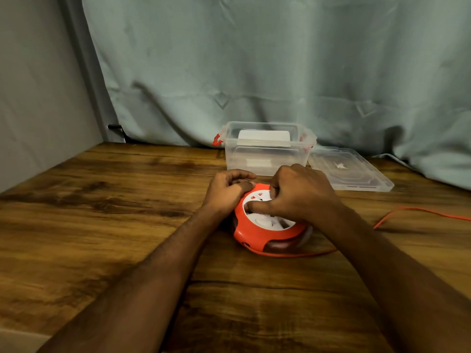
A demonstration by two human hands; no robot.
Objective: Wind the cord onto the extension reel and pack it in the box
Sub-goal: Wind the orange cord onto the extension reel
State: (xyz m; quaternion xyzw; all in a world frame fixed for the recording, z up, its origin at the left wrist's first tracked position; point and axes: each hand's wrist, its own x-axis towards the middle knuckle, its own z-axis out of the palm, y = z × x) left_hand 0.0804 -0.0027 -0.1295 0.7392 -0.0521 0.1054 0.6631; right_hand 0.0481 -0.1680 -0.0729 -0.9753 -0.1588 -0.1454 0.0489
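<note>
Two hands are on the extension reel (257,231), a round orange housing with a white socket face, which lies flat on the wooden bench (102,200) just in front of the box (265,159). The left hand (226,191) grips the reel's far-left rim, its fingers curled over the orange edge. The right hand (298,193) rests on top of the white face with its fingers bent down into it and the thumb lying across the white part toward the left; it appears to grasp the centre of the face, though exactly what the fingertips hold is hidden beneath the hand.

The cord (420,211) is orange and thin. It leaves the reel at the near side, curves along the bench under the right forearm, then runs away toward the right edge of the view. Through a dark, see-through window low on the reel's side something dim shows, too unclear to make out.

The box is clear plastic with red latches (217,140) at its ends, open at the top, and a white object (263,137) sits inside it. Its clear lid (349,171) lies flat on the bench just to the right of the box, separate from it. Behind the bench hangs a pale blue-green curtain (254,59), and a plain wall (38,85) stands at the left.
</note>
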